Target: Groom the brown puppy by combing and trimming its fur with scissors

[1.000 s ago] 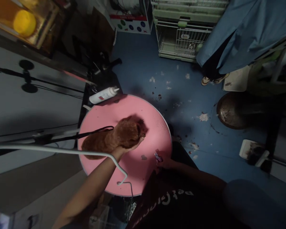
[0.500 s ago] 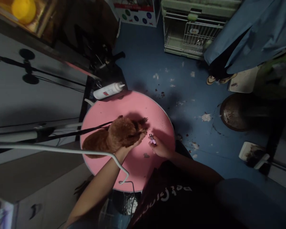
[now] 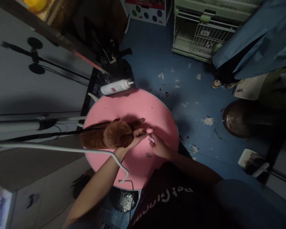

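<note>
A small brown curly dog [image 3: 109,136] lies on a round pink table [image 3: 135,105], tethered by a dark strap running left. My left hand [image 3: 136,138] is closed around one of the dog's front paws. My right hand [image 3: 158,146] grips a small purple tool [image 3: 151,137], its tip right at the held paw. The dog's other front paw [image 3: 141,120] stretches out toward the table's middle.
A white squeeze bottle [image 3: 116,86] lies at the table's far edge. A white curved arm with a hanging cable crosses the near left. On the blue floor lie fur tufts, a wire cage [image 3: 200,35] and a round stool [image 3: 235,118]. A person in blue stands at the upper right.
My right hand rose from the table's near edge with the purple tool and came up to the paw. My left hand shifted from under the dog's chest onto its paw.
</note>
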Demonstrator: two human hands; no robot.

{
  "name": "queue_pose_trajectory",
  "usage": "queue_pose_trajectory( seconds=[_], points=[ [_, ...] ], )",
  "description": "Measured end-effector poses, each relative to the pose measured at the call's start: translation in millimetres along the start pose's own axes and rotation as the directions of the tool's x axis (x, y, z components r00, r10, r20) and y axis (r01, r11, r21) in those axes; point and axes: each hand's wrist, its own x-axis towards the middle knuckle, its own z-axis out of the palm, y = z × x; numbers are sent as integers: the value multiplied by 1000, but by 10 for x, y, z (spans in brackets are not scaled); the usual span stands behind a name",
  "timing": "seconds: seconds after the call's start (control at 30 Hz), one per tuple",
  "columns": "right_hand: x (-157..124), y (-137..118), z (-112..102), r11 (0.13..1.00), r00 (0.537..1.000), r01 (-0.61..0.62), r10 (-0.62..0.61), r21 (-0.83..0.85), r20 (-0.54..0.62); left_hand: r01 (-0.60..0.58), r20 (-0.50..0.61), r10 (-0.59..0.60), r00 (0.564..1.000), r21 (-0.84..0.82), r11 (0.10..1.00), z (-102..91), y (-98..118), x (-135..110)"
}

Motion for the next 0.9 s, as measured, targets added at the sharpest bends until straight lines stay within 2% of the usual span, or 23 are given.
queue_pose_trajectory(
  seconds=[0.1,0.3,0.47,0.63,0.77,0.9],
  points=[
    [11,17,11,997,1000,29,-30,-68,-9,27,75,-25,997,-29,999,4,-60,37],
    [-13,52,14,991,999,31,-30,-127,11,-14,-24,15,1000,2,1000,34,-249,106],
    [-15,52,127,996,999,38,-37,-80,16,-7,-71,9,997,35,999,-32,-219,-13],
    [32,38,184,1000,999,19,-19,-14,42,-9,-69,15,998,85,996,-39,-249,-56],
    [34,52,163,997,996,49,-45,-53,78,8,-107,4,994,117,993,-34,-331,-73],
    [20,42,182,991,992,92,-82,-100,94,51,-140,-26,990,180,982,-44,-308,-146]
  ],
)
